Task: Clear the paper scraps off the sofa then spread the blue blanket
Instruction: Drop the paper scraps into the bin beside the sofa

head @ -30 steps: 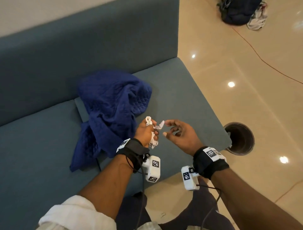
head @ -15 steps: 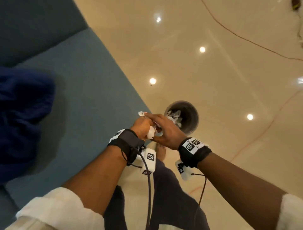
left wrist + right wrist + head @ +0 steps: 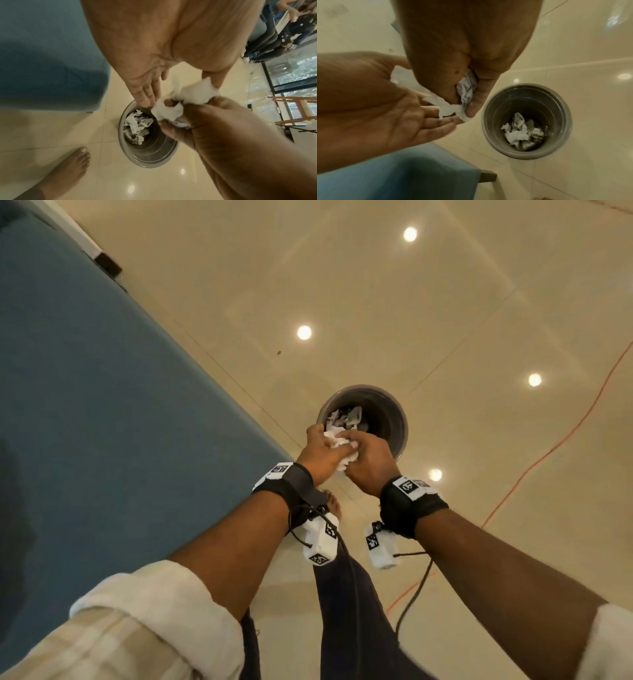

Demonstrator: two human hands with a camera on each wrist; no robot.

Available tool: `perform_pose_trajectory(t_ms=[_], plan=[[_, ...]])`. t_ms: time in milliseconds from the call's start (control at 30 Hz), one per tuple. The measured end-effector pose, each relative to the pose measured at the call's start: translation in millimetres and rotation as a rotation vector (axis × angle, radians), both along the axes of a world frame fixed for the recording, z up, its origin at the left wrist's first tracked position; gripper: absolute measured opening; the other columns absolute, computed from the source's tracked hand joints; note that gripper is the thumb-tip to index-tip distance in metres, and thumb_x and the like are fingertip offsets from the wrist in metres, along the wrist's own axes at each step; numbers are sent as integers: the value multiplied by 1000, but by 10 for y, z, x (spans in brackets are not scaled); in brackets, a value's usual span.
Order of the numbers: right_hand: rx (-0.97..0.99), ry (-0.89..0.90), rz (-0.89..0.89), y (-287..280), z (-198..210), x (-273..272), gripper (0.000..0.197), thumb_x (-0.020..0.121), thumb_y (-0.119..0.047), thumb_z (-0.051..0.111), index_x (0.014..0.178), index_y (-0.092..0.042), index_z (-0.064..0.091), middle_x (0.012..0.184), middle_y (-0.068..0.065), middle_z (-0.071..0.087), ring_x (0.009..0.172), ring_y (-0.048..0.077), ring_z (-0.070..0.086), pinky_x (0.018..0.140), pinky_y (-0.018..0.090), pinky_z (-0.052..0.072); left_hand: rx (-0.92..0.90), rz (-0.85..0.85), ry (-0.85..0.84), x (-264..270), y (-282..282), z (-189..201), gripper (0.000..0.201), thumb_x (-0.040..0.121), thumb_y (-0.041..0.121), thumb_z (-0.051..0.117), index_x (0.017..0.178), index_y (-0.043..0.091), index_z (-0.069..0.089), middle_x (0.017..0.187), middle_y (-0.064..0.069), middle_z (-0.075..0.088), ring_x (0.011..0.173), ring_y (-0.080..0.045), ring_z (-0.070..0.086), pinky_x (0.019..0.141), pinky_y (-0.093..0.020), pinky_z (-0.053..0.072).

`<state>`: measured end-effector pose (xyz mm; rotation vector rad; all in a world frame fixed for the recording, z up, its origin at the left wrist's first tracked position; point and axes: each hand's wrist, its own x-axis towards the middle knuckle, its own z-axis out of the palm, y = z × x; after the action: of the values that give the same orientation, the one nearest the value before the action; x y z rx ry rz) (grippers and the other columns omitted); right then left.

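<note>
While both hands meet just past the end of the sofa (image 3: 102,405), the wad of paper scraps (image 3: 337,444) sits between them, above the floor (image 3: 445,320) and over the sofa-side rim of the bin (image 3: 390,419). The right hand (image 3: 370,463) has the real hold: its fingers (image 3: 436,81) and thumb are curled tight round the bulk of the wad. The left hand (image 3: 320,455) lies flat beside it, its fingers (image 3: 145,94) straight and close together, with a loose tail of paper draped across them rather than gripped. From the fingers, the bin's mouth lies down and slightly away from the sofa, so the wad looks to hang over the near rim, not the centre. The right hand is nearer the opening. A short carry outward before letting go would probably keep bits from catching the rim or dropping to the floor. Crumpled paper (image 3: 520,134) already lies at the bottom of the bin. No blue blanket shows in any view.
</note>
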<state>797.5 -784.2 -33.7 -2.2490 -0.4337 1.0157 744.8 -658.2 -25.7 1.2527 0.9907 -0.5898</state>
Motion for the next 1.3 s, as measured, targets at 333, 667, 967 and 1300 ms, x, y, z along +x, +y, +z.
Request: perform_pose_trajectory(t_ms=[333, 667, 967, 1300], plan=[[-323, 134, -151, -568, -1554, 468, 80, 78, -22, 81, 149, -20, 45, 138, 16, 61, 126, 38, 59, 107, 45, 50, 187, -87, 118, 134, -204, -1066, 41, 94, 38, 65, 124, 11, 58, 124, -9, 64, 116, -28, 60, 90, -30, 42], [-273, 128, -372, -845, -1370, 349, 17, 88, -12, 71, 97, -27, 72, 94, -7, 72, 90, 14, 69, 87, 26, 53, 170, -93, 127, 161, -427, -932, 33, 97, 34, 61, 122, 12, 60, 119, -8, 65, 113, -28, 61, 102, -38, 47], [-78, 29, -317, -248, -218, 347, 3, 90, -19, 71, 91, -18, 74, 83, -1, 74, 79, 18, 69, 76, 25, 56, 130, 17, 22, -75, 50, 19, 15, 91, 40, 60, 91, 25, 59, 110, -6, 68, 107, -31, 66, 95, -47, 51], [37, -50, -1, 1163, 1454, -534, 3, 85, -28, 70, 83, -29, 69, 85, -5, 74, 84, 21, 72, 86, 37, 59, 233, 244, -119, -1575, 1239, 1722, 19, 101, 30, 57, 87, 18, 52, 99, -6, 63, 80, -23, 62, 47, -15, 43]])
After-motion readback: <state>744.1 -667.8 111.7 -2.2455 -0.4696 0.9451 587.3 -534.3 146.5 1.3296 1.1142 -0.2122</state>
